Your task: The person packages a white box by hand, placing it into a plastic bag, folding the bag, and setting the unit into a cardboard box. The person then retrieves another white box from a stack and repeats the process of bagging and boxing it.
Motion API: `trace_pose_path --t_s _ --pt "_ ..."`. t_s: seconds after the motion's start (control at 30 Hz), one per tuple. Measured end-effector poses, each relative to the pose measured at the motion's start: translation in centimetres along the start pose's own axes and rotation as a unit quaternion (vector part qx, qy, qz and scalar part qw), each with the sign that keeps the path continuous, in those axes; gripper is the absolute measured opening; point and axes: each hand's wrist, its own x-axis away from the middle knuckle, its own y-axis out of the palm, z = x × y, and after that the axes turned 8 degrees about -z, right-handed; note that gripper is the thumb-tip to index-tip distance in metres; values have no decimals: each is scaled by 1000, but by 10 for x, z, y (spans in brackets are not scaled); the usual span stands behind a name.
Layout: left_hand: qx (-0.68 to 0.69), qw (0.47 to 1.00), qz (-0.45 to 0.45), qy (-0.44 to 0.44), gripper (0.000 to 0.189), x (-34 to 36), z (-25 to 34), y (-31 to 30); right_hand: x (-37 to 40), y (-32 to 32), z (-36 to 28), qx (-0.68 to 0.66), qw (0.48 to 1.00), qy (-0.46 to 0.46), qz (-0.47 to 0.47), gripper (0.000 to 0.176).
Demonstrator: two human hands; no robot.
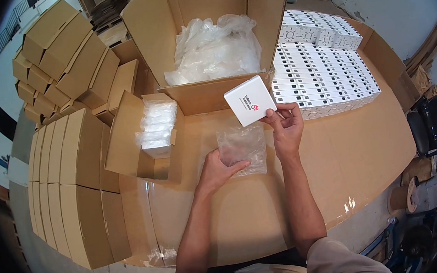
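A flat white box [250, 101] with a red logo and dark print is pinched at its lower right corner by my right hand [287, 124]. Just below it, my left hand [219, 171] holds a clear plastic bag [243, 152] by its left side, with the thumb lying over the bag. The bag lies close above the cardboard-covered table [257, 206]. To the left, an open brown carton [124, 140] contains a row of white boxes in clear bags [158, 122]. Behind my hands, a large open carton [201, 97] holds a heap of clear plastic bags [215, 50].
Rows of stacked white boxes [323, 79] occupy the back right of the table. Closed brown cartons [81, 155] stand at the left, with more cartons [63, 51] piled behind. A black chair [430, 121] and a cable spool [402, 197] are beyond the right edge.
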Motion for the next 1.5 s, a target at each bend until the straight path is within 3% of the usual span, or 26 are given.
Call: trace_pose_path --t_s 0.4,0.57,0.67,0.77,1.17,1.5 --pt "13 1000 18 11 50 -4 -13 0 2 -12 -2 24 997 33 -73 17" --pt "-24 999 32 23 50 -3 -11 -1 0 -14 -5 50 995 46 -71 16" --pt "-32 999 26 -25 43 0 2 0 1 -18 -3 48 994 56 -76 15" --pt "-11 1000 21 10 48 -3 -10 -1 0 -15 -2 45 994 53 -84 15" --pt "29 999 9 13 43 -4 -11 0 -2 -16 -1 50 996 47 -64 14" --pt "7 1000 11 22 49 -7 -20 0 2 -8 3 61 994 45 -78 15"
